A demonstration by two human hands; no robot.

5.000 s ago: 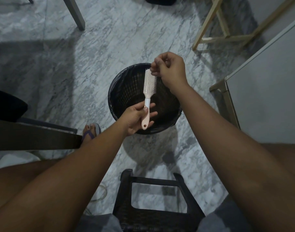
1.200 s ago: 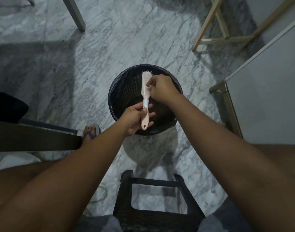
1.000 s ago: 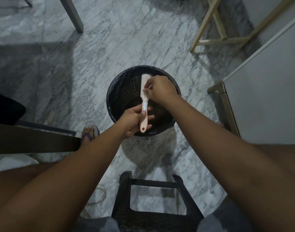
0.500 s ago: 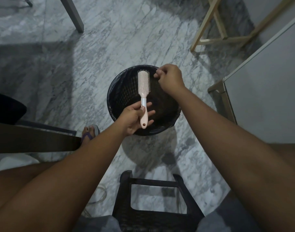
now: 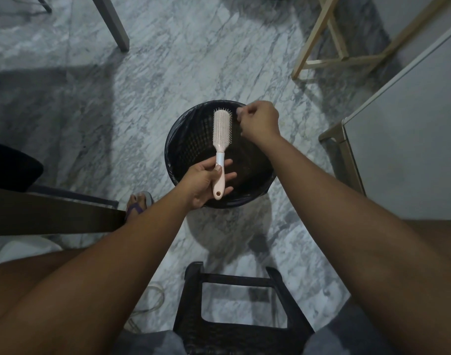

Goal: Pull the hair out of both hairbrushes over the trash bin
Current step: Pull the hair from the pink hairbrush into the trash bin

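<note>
Head view. The left hand (image 5: 204, 184) holds the hairbrush (image 5: 221, 139) by its lower handle, thumb clamped over the top and fingers spread beneath it. The brush is pale pink smooth plastic with a white collar, a narrow oval head and a hanging hole at the handle end. Its bristle face is turned up, and it points away from the person above the mouth of the trash bin (image 5: 173, 139).

The right hand (image 5: 260, 120) hangs over the bin's far right rim, just beside the brush head and not touching it. Its fingers are curled together against the thumb. Whether a strand is pinched there cannot be made out.

The bin is round, of black lattice plastic, lined with a glossy black bag folded over the rim. It stands on a grey-veined marble floor (image 5: 193, 60).

Open floor lies to the bin's left and far side. A dark woven stool (image 5: 191, 290) stands near its close side, a pale flat-fronted cabinet (image 5: 411, 137) to the right, and a light wooden frame (image 5: 322, 34) beyond.
</note>
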